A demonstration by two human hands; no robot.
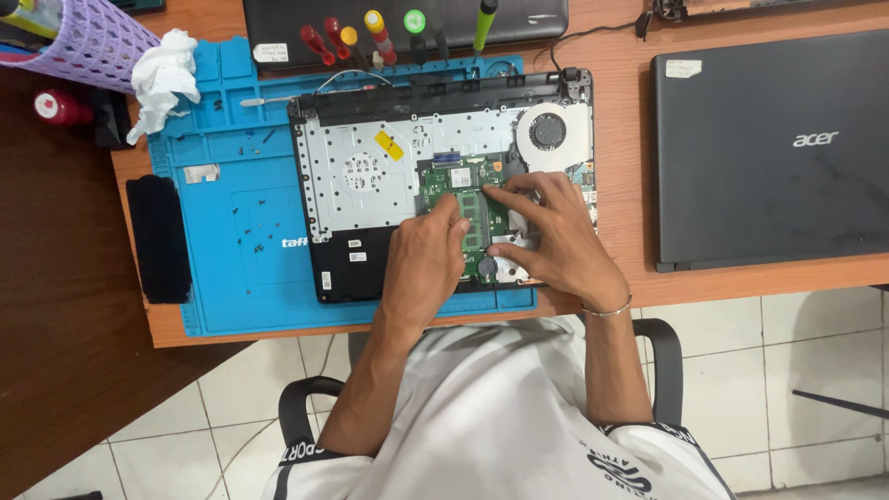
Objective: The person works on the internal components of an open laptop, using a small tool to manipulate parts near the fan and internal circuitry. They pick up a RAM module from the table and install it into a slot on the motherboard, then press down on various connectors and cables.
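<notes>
Both hands (435,250) (546,231) palm-down, fingertips on memory module (472,215).

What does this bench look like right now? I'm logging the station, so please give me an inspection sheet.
Surface: wooden desk with a blue work mat under the job.
Job's things: opened laptop, green circuit board and fan exposed.
Clutter: loose screws on the mat, crumpled tissue, screwdrivers, closed black laptop, lilac basket.
Grippers: left hand and right hand both rest fingertips on the board; neither grips anything.
Cables: thin black lead across the desk.
Surroundings: tiled floor, chair armrests.
</notes>
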